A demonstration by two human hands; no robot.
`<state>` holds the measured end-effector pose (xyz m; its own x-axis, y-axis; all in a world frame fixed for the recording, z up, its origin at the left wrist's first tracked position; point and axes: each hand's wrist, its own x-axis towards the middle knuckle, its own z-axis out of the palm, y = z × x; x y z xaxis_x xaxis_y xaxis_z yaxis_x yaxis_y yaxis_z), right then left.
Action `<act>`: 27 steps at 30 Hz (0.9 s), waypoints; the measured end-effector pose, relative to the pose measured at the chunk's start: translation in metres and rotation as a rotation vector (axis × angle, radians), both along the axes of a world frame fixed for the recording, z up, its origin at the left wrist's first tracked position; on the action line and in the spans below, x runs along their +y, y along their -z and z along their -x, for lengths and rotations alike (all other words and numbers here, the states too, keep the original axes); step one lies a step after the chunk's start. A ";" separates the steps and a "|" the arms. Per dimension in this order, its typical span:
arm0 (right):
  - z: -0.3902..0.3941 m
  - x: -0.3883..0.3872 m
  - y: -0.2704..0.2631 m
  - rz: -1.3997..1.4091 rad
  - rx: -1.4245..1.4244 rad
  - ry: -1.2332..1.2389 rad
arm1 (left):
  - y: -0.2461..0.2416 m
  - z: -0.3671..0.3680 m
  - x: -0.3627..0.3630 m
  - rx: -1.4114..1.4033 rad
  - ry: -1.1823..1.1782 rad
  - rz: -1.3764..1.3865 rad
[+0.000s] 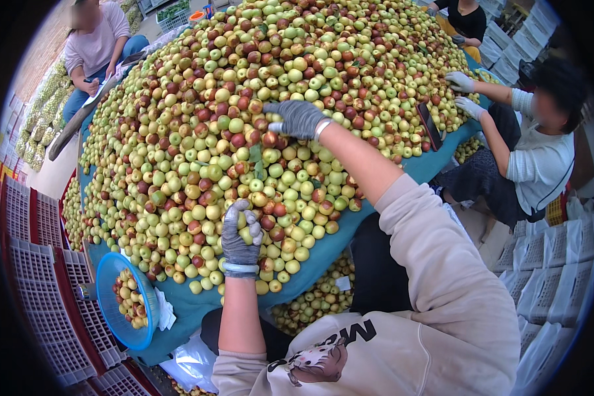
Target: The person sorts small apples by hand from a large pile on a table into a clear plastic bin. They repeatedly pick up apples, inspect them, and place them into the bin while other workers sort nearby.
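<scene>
A large heap of green and reddish-brown jujube fruits (178, 163) covers a table spread with teal cloth (317, 267). My left hand (241, 232), in a grey striped knit glove, is palm up at the near part of the heap, its fingers curled around greenish fruits. Farther up the heap, my right hand (299, 120), gloved alike, reaches over the fruits with its fingers pointing left; the fingertips are among the fruits, and whether they grip one is unclear. A blue plastic basket (148, 297) with some fruits in it stands at the near left corner.
A co-worker's gloved hands (468, 94) touch the heap at the right, near a smartphone (428, 126). Another person (94, 54) writes at the upper left; a third sits at the upper right. Plastic crates (49, 307) stand at left, lined crates (549, 267) at right. More fruits lie below the table edge.
</scene>
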<state>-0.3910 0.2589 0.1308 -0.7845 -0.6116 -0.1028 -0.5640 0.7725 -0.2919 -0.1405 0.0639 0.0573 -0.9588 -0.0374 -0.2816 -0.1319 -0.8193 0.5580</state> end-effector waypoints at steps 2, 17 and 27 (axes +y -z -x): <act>-0.016 -0.001 0.034 -0.010 0.132 0.043 | 0.001 0.004 0.005 0.041 0.023 -0.001; -0.028 0.041 -0.008 0.250 0.096 0.325 | 0.008 0.000 -0.006 0.112 0.083 -0.196; -0.067 0.025 -0.009 0.609 -0.081 0.208 | -0.056 -0.031 -0.051 0.219 -0.275 0.281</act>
<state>-0.3240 0.2836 0.1397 -0.8970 -0.4156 0.1504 -0.3783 0.5460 -0.7475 -0.1090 0.0127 0.1136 -0.9385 -0.3448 -0.0157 0.2153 -0.6204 0.7542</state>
